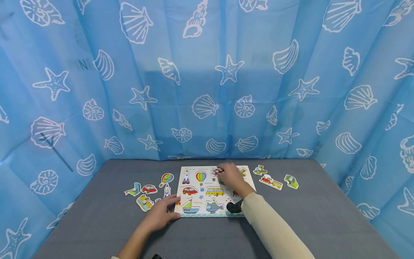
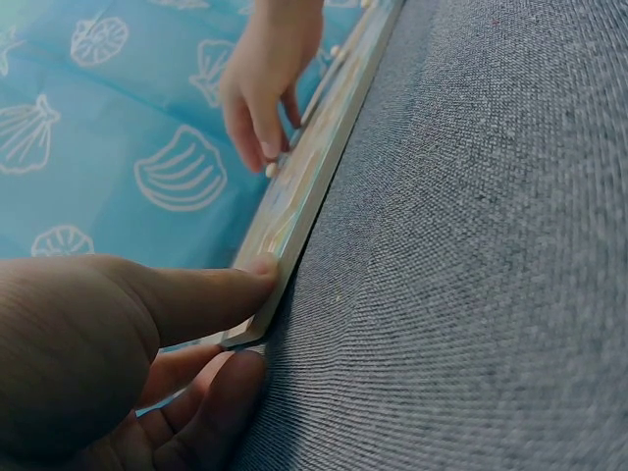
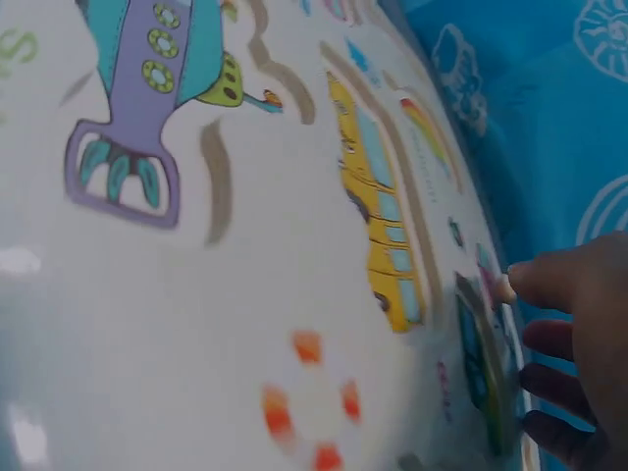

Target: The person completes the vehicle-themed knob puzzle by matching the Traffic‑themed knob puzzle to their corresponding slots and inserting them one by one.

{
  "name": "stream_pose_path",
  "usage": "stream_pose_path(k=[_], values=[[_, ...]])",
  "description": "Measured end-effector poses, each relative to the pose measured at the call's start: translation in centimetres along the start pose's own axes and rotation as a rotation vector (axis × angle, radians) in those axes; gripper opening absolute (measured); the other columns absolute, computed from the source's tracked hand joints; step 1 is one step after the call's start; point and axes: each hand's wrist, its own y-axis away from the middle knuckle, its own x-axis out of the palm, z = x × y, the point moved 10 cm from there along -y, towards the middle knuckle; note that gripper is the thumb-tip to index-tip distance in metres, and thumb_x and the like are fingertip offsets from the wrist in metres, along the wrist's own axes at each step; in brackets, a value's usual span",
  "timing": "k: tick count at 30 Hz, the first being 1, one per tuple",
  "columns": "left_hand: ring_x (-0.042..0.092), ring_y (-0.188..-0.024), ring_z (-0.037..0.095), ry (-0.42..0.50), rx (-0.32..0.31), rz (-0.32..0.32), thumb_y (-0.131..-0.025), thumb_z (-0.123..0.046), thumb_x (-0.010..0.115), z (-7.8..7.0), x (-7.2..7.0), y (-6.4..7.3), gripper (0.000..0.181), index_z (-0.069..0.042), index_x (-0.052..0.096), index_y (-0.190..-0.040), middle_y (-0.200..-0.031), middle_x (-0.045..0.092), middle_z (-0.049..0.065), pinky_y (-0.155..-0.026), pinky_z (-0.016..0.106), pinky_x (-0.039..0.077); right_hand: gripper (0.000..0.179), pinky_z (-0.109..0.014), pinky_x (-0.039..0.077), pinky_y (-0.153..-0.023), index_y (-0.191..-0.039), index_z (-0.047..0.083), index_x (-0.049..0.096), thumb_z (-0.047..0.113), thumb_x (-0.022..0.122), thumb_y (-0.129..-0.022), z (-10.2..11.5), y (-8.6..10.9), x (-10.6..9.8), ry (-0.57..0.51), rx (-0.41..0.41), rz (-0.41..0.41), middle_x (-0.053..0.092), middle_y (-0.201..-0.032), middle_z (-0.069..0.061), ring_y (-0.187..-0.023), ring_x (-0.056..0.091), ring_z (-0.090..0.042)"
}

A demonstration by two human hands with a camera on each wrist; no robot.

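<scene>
While left hand (image 1: 161, 213) grips one board (image 1: 195, 182), right hand (image 1: 233, 177) pinches one piece (image 1: 215, 172); three others (image 1: 271, 182) lie rightward

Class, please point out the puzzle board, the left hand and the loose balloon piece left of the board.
Puzzle board (image 3: 147, 343): right wrist view, on its bare white surface.
Left hand (image 1: 161, 214): head view, on the back of the hand.
Balloon piece (image 1: 166, 178): head view, on its striped middle.
</scene>
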Motion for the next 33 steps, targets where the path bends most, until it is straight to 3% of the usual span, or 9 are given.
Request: stream_pose_path(k=[4,10,16,25,33], values=[[0.049,-0.069,0.014,0.0,-0.011,0.003,-0.082,-0.021,0.079,0.1,0.0,-0.1,0.057,-0.008,0.059,-0.134,-0.143,0.048,0.015,-0.068,0.034,0.04,0.027,-0.05,0.04,-0.096,-0.117,0.009,0.069,0.017,0.067,-0.092,-0.7,0.2,-0.6,-0.066,0.003,0.016,0.065,-0.117,-0.011,-0.116,0.055,-0.033],[0.049,-0.069,0.014,-0.002,-0.016,0.008,-0.082,-0.021,0.078,0.1,0.1,-0.1,0.057,-0.008,0.059,-0.134,-0.143,0.048,0.014,-0.067,0.033,0.04,0.018,-0.05,0.042,-0.093,-0.108,0.008,0.071,0.017,0.065,-0.093,-1.8,0.8,-1.8,-0.05,-0.036,0.018,0.067,-0.111,-0.01,-0.112,0.057,-0.033],[0.049,-0.069,0.014,0.006,-0.02,0.008,-0.082,-0.021,0.078,-0.1,0.0,0.0,0.057,-0.008,0.059,-0.134,-0.143,0.048,0.015,-0.066,0.032,0.04,0.017,-0.051,0.041,-0.094,-0.105,0.006,0.072,0.015,0.065,-0.093,-3.4,1.4,-3.1,-0.048,-0.017,0.004,0.067,-0.11,-0.012,-0.111,0.056,-0.035],[0.049,-0.069,0.015,0.013,-0.015,0.014,-0.082,-0.02,0.078,-0.1,0.1,0.1,0.057,-0.007,0.059,-0.134,-0.143,0.048,0.015,-0.065,0.033,0.04,0.015,-0.053,0.041,-0.092,-0.102,0.007,0.073,0.014,0.063,-0.093,-6.4,1.7,-4.7,-0.006,0.019,-0.04,0.067,-0.107,-0.012,-0.109,0.055,-0.037],[0.049,-0.068,0.015,0.021,-0.006,0.015,-0.082,-0.021,0.078,-0.1,0.0,0.2,0.057,-0.007,0.059,-0.134,-0.142,0.048,0.016,-0.063,0.032,0.04,0.016,-0.056,0.04,-0.09,-0.102,0.002,0.072,0.009,0.062,-0.092,-8.6,2.2,-6.6,0.054,0.031,-0.133,0.066,-0.107,-0.018,-0.107,0.054,-0.041]])
